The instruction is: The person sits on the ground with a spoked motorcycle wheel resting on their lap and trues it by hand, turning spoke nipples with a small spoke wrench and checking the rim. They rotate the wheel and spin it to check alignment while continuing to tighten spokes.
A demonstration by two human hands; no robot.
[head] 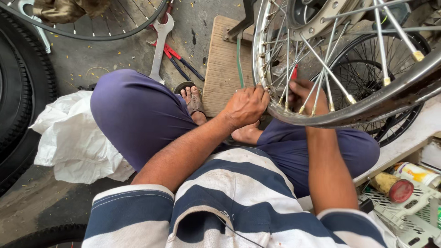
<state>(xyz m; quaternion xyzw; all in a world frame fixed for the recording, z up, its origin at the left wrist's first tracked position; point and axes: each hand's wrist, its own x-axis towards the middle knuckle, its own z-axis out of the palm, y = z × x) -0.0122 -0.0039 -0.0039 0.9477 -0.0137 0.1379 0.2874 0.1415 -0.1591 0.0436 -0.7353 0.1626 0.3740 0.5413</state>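
Spokes fan out bright and thin across the chrome wheel rim (367, 108), which stands upright just in front of the seated person's knees, its hub (317, 16) high at the top of the view and its lower arc sweeping between the two hands. The left hand (245, 106) is closed on the near edge of the rim, fingers curled over the metal at about the place where the spokes seat. The right hand (308, 94) sits behind the spokes, closed around something small with a red handle (294, 72) that pokes up above the knuckles; what tool it is cannot be told, as the spokes and fingers hide most of it. The rim looks rigid and fairly heavy, smooth and likely slippery on its polished face, so the firm hold is on the rim's edge, as the left hand has it; the spokes are stiff but slender and the brass-coloured nipples (418, 56) small, better pinched than grabbed. Under the wheel lies a wooden board (220, 69), with a large open-ended spanner (159, 43) and red-handled pliers (177, 57) on the concrete floor beyond it. A white sack (73, 138) lies by the person's left knee, a black tyre (18, 101) past that, and cans in a white plastic crate (404, 206) at the right.
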